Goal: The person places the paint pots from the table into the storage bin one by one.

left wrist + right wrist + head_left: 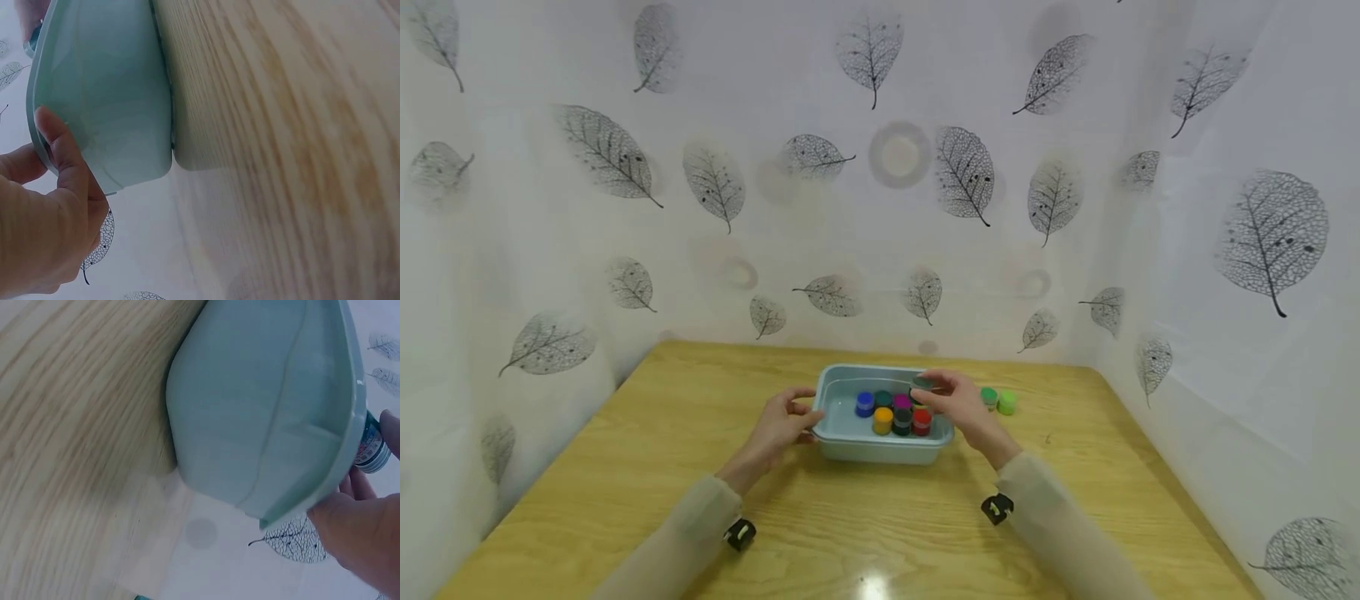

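A pale blue-green plastic bin (880, 452) stands on the table. My left hand (780, 425) grips its left end, with thumb and fingers on the rim, as the left wrist view also shows. Over the bin's right end, my right hand (964, 410) holds a small paint jar (372, 448) with a dark greenish look. Inside the bin are a blue jar (865, 405), a dark green jar (883, 399), a purple jar (902, 403), an orange jar (883, 422), a black jar (902, 422) and a red jar (921, 422). The right hand partly covers the bin's far right corner.
To the right of the bin, a green jar (988, 398) and a light green jar (1007, 404) stand on the wooden table (865, 517). A white leaf-patterned curtain (880, 233) hangs behind the table and along both sides.
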Tool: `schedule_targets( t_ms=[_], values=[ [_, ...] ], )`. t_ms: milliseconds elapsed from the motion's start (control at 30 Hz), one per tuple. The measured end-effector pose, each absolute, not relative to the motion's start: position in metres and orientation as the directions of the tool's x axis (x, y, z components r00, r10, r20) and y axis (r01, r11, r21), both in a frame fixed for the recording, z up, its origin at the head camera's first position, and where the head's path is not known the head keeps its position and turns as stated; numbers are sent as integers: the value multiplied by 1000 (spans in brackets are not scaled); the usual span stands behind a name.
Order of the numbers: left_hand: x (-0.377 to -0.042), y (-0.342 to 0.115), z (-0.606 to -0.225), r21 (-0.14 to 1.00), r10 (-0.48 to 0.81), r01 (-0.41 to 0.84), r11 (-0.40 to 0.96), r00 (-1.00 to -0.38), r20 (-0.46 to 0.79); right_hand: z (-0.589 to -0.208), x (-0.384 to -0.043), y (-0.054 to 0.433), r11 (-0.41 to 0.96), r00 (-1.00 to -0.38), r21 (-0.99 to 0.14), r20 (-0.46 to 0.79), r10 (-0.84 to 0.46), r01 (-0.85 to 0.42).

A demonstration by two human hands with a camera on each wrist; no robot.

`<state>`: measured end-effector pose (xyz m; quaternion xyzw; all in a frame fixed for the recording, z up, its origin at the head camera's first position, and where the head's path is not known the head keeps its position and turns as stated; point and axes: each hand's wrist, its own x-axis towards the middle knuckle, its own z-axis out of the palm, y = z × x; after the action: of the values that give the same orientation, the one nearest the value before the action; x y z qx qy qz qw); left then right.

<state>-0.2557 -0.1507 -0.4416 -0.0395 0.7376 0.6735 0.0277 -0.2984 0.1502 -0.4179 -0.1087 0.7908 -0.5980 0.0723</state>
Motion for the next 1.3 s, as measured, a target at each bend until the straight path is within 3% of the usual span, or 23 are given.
schedule_targets(
  t_ms=[667, 1300],
  values=[
    [-254, -148, -445, 992, -38, -84, 89, -996, -81, -429, -311, 99, 449, -917, -873, -6, -398, -189],
    [-254, -147, -445, 995, -26, -73, 75, -997, -71, -430, -313, 90, 416, -901, -887, 2, -435, -203]
  ],
)
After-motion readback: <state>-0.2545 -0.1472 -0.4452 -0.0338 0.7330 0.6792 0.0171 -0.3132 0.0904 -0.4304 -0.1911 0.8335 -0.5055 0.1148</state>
